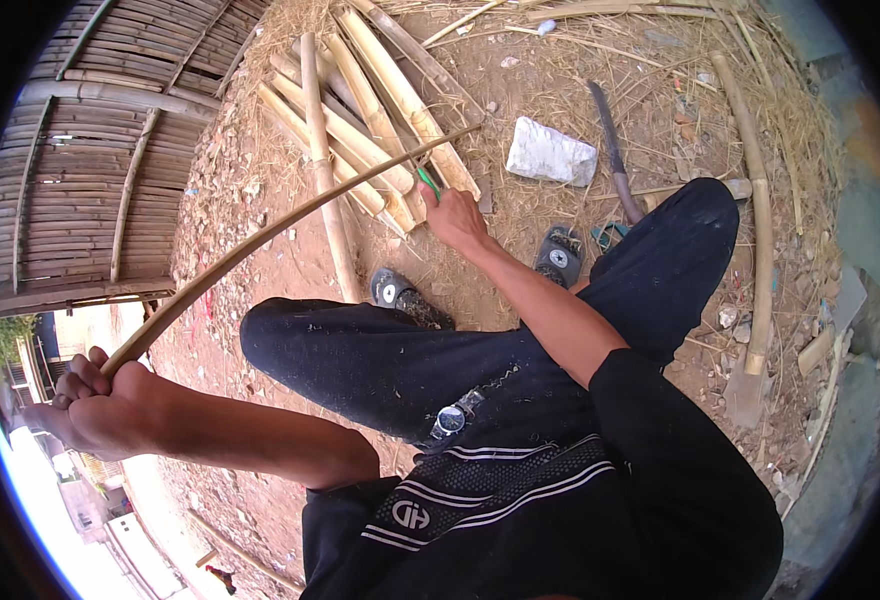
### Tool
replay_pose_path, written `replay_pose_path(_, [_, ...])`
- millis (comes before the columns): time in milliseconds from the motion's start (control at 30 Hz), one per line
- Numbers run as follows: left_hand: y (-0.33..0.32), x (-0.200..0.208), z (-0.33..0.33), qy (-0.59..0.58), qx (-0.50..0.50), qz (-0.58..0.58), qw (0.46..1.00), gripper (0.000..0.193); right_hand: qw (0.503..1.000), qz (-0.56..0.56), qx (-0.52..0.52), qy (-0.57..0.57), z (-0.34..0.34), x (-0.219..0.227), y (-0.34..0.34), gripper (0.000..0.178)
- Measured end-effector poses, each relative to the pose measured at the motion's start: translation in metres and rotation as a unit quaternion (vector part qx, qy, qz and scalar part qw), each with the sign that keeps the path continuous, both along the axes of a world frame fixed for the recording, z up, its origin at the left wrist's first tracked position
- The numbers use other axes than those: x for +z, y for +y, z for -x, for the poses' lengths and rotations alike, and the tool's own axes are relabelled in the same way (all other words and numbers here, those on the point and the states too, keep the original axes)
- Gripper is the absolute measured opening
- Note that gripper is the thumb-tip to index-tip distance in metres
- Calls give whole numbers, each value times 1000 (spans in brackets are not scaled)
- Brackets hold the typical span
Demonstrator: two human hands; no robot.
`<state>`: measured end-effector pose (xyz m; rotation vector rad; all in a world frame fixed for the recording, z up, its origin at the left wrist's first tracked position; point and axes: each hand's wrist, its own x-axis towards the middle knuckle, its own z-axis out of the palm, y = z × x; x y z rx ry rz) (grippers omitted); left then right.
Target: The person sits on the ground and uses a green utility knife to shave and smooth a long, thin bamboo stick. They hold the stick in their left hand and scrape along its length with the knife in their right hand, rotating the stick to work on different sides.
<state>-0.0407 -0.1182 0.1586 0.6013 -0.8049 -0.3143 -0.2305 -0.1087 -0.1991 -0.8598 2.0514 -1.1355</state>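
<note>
My left hand (100, 405) is closed around the near end of a long, slightly curved stick (250, 245) at the left. The stick rises across the view to its thin far end, just beyond my right hand. My right hand (455, 215) is wrapped round the green handle of a small tool (427, 181). The tool's working end meets the stick's outline; its kind is not clear, nor whether it touches the stick. Split bamboo pieces (365, 95) lie in a pile behind and left of my right hand, with a bamboo pole (317, 150) across them.
Beyond my slippered feet lies a whitish block (552, 152), with a machete (610, 135) right of it. A long-handled spade (755, 230) rests at the right. A wristwatch (450, 420) lies on my lap. A bamboo-slat wall (90, 170) stands at the far left.
</note>
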Motion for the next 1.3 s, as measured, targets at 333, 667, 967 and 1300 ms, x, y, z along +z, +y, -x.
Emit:
replay_pose_path(333, [10,-3,12,1,-28,36,999,36,949,-286,-124,-41,62,-142,40,56])
replay_pose_path(667, [25,-15,-11,-47,-250,104,961,42,999,1,39,-31,34,71,35,57])
replay_pose_path(967, [16,-10,-39,-268,-491,152,814,39,992,112,58,-23,7,114,103,54])
replay_pose_path(1300, [22,-2,-26,-352,-524,250,734,46,898,372,229,60,-77,234,161,45])
